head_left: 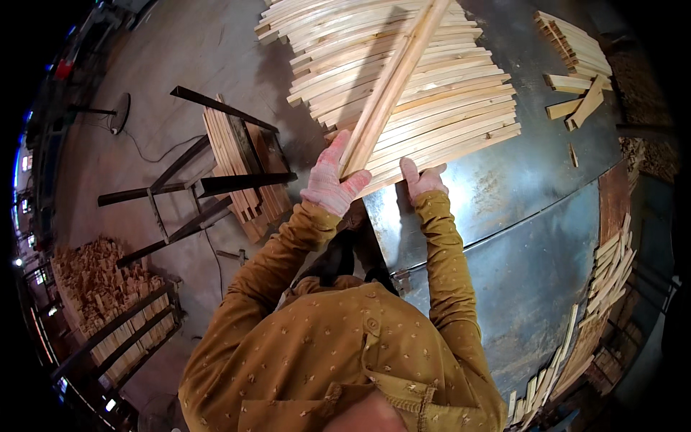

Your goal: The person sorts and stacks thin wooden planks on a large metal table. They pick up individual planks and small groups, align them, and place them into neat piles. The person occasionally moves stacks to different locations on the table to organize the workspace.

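My left hand, in a pale work glove with pinkish patches, is closed round the near end of wooden strips. A lengthwise line suggests two strips lying together. They slant up and away to the right, above a broad row of pale wooden strips laid side by side on the metal table. My right hand, gloved too, is at the near edge of that row. Its thumb and fingers are apart, with nothing visible between them. Whether it touches the nearest strip is hard to tell.
The metal table has a seam across it. A stack of short wood pieces sits at its far right; thin strips lie along the right edge. On the left stand a dark metal frame beside boards and a rack of wood pieces.
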`<control>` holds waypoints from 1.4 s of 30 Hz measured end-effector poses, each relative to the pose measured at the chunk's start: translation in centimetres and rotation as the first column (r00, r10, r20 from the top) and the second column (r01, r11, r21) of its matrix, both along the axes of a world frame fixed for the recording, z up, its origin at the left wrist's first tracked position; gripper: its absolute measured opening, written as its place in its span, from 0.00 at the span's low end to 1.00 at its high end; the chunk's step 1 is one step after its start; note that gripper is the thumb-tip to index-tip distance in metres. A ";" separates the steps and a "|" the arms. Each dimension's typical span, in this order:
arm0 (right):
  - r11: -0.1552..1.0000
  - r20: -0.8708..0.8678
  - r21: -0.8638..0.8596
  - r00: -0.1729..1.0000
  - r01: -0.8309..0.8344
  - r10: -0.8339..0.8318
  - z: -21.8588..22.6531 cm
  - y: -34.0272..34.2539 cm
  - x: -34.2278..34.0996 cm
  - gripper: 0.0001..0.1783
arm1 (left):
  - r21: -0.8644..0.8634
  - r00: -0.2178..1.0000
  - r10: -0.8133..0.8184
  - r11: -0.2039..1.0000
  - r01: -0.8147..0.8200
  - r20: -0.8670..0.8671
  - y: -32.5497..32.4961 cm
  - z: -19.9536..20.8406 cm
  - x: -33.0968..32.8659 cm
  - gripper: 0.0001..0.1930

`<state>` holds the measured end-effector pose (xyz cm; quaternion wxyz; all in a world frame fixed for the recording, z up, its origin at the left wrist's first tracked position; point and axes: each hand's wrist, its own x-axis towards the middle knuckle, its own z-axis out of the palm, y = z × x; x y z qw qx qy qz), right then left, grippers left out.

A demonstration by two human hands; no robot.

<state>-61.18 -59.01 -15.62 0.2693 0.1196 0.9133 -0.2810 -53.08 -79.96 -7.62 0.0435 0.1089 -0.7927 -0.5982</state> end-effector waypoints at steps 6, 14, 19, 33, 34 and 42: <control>0.754 -0.061 -0.568 0.896 0.331 -0.439 2.1 3.4 3.0 0.32 | -0.190 0.993 -0.080 0.980 0.062 -0.088 1.8 1.4 1.1 0.43; 0.261 0.013 -0.929 0.726 0.263 -0.687 12.7 4.6 10.7 0.25 | -0.144 0.812 -0.435 0.899 0.413 -0.389 12.4 0.2 6.2 0.38; 0.211 0.008 -0.908 0.520 0.361 -0.854 13.2 14.8 18.9 0.24 | 0.577 0.637 -0.770 0.508 0.639 -0.028 21.6 0.7 10.7 0.35; 0.264 -0.181 -0.844 0.214 0.467 -0.960 5.0 42.7 54.2 0.25 | 0.317 0.594 -0.804 0.563 0.763 -0.001 70.0 9.0 9.5 0.20; 0.305 -0.232 -0.807 0.203 0.505 -0.951 3.0 45.1 57.8 0.25 | 0.435 0.755 -0.656 0.678 0.592 -0.004 74.6 10.3 10.4 0.20; 0.402 -0.460 0.019 0.365 0.915 -0.809 5.0 68.0 69.2 0.29 | -0.016 0.060 -0.975 0.058 0.998 0.212 78.2 -2.8 30.2 0.17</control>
